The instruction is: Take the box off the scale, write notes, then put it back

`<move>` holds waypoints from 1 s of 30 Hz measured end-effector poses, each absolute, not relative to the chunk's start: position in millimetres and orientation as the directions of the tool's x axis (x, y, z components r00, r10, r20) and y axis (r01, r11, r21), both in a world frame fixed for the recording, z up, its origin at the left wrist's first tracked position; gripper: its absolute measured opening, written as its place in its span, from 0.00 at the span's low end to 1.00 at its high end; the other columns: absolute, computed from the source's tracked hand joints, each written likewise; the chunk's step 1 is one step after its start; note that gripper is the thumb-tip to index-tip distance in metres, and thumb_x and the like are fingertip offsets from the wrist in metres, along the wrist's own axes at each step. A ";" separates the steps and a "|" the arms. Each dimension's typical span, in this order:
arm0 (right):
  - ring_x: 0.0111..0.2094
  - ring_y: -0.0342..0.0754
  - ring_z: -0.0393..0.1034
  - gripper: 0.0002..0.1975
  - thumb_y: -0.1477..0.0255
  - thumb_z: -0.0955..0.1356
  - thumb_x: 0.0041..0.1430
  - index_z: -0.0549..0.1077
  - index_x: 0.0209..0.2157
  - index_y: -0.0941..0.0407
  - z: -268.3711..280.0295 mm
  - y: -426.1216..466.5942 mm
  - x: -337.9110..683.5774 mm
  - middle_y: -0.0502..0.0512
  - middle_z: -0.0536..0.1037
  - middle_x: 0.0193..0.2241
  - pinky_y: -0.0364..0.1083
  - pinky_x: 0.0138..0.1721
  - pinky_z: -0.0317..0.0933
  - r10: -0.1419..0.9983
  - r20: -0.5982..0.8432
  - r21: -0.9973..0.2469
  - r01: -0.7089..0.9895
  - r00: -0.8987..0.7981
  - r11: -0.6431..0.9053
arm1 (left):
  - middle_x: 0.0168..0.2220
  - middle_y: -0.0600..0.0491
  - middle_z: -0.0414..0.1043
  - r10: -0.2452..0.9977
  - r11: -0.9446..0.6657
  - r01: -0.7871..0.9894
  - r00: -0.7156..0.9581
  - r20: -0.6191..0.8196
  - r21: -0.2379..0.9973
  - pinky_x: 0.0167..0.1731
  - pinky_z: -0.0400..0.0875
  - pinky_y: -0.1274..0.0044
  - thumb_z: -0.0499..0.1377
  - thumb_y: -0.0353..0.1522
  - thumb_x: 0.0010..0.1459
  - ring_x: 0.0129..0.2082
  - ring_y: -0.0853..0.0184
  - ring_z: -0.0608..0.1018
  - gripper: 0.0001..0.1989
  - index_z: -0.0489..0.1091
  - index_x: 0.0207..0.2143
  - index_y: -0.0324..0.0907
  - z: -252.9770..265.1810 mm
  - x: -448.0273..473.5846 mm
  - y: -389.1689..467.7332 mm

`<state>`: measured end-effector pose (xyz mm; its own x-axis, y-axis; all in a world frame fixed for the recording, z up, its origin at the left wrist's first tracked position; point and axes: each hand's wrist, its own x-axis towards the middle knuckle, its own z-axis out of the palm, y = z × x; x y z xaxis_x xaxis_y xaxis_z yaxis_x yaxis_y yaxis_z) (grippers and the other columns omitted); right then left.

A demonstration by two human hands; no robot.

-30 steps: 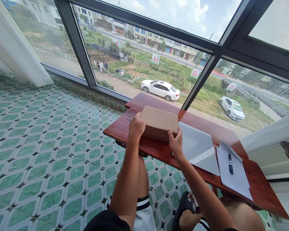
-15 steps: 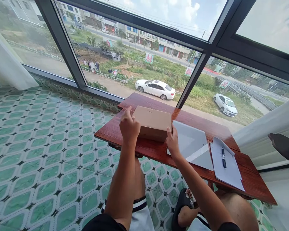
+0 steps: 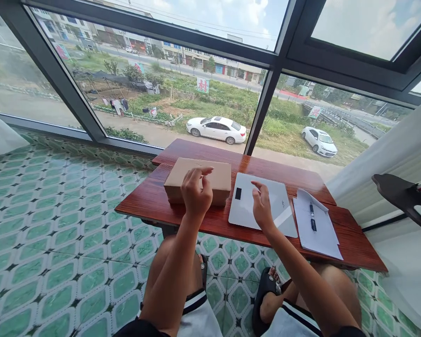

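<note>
On the worktop, the left corner and the strip behind the scale are free; the box stands between, leaving only a narrow gap beside the scale.

Outside, the middle sign reads "村", the rightmost sign "兴".

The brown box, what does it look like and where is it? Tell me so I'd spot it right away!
Under the big window stands a reddish wooden table. On its left part, partly hidden behind the left hand, sits the cardboard box. It's the only thick block there; the pale grey panel and white papers to its right are flat.
</note>
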<state>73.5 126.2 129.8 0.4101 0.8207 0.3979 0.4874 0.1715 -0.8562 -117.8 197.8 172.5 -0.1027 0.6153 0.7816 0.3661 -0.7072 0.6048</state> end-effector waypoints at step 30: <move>0.35 0.47 0.70 0.12 0.76 0.60 0.58 0.74 0.37 0.56 130.4 50.3 279.1 0.53 0.77 0.34 0.45 0.36 0.59 0.788 0.408 -0.780 0.625 0.462 0.037 | 0.32 0.53 0.73 0.209 -0.977 0.184 0.761 0.614 0.106 0.35 0.67 0.72 0.50 0.20 0.55 0.35 0.66 0.71 0.15 0.70 0.40 0.42 125.3 25.4 110.7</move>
